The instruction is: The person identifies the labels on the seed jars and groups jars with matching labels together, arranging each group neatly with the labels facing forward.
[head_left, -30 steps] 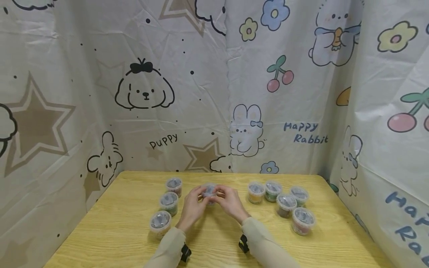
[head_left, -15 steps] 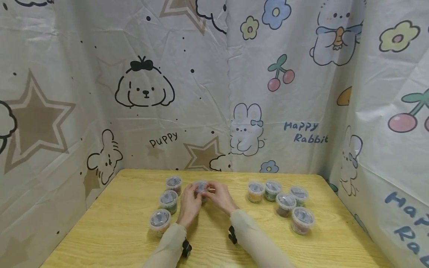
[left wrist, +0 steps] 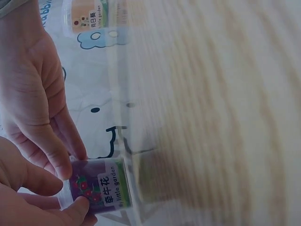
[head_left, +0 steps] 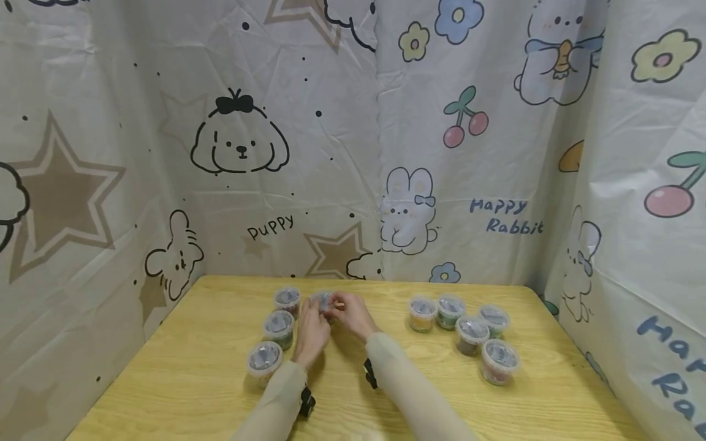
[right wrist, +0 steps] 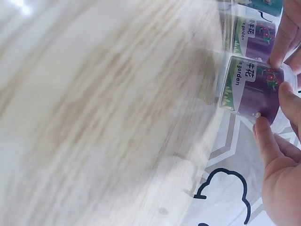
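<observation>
Both hands hold one small clear tub [head_left: 322, 300] with a grey-looking lid, toward the back of the table. In the left wrist view its purple label [left wrist: 91, 186] shows red flowers, Chinese characters and "little garden". My left hand [head_left: 312, 338] grips the tub from the left, thumb [left wrist: 77, 209] against its side near the lid end. From the right, my right hand [head_left: 353, 315] pinches it by the lid rim, fingers curled. In the right wrist view another purple-labelled tub [right wrist: 258, 37] stands close behind the held one.
Left of the hands, a row holds a reddish tub [head_left: 287, 300], a green tub [head_left: 278, 331] and a pale tub [head_left: 265, 362]. Several more stand at right, among them a yellow tub [head_left: 421, 315] and a pink tub [head_left: 500, 362]. Printed curtains [head_left: 331, 184] surround the wooden table [head_left: 198, 367].
Both hands have carried the tub left and slightly back, from mid-table to beside the rear tub of the left row. The other tubs stay where they were.
</observation>
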Demonstrator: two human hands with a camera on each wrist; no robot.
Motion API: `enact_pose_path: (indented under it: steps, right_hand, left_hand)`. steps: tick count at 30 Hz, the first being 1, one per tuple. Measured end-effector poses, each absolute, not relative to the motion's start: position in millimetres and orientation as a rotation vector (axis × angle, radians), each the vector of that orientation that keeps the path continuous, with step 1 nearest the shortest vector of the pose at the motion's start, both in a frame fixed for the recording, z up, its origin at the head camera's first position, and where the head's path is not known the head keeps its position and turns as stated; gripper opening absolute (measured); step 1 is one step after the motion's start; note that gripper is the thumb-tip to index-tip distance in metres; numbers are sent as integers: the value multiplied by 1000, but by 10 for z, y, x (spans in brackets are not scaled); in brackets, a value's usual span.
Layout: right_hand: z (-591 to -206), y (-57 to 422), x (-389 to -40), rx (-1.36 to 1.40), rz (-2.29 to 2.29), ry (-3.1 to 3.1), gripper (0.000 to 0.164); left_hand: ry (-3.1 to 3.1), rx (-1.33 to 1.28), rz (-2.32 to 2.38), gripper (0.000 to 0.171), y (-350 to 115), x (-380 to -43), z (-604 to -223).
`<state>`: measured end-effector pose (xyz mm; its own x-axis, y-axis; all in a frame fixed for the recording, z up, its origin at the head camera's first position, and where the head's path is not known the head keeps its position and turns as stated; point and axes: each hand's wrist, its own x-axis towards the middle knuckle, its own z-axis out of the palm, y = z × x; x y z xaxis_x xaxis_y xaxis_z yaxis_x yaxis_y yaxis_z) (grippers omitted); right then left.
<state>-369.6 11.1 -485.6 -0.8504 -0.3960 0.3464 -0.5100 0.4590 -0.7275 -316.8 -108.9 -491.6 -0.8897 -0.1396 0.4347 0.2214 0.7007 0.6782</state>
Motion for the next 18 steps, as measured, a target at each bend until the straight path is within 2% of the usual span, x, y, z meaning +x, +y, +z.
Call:
enact_pose_path:
  steps: [8,15,18]
  right_hand:
    - [-4859,81,-3766,775,1331,-2630,6]
    - [-4849,78,-3795,797,1294,-2637,8]
    - [-4843,78,-3809,802,1250,-2645,6]
  left_hand:
    - [-2460,-63,-1043,42,-1080,-3190,-4929]
    - [-2471,-51,-1065,42,-1053,-3190,-4915]
    - [-2482,-53,-1064,48,-1031,-3184,-4913]
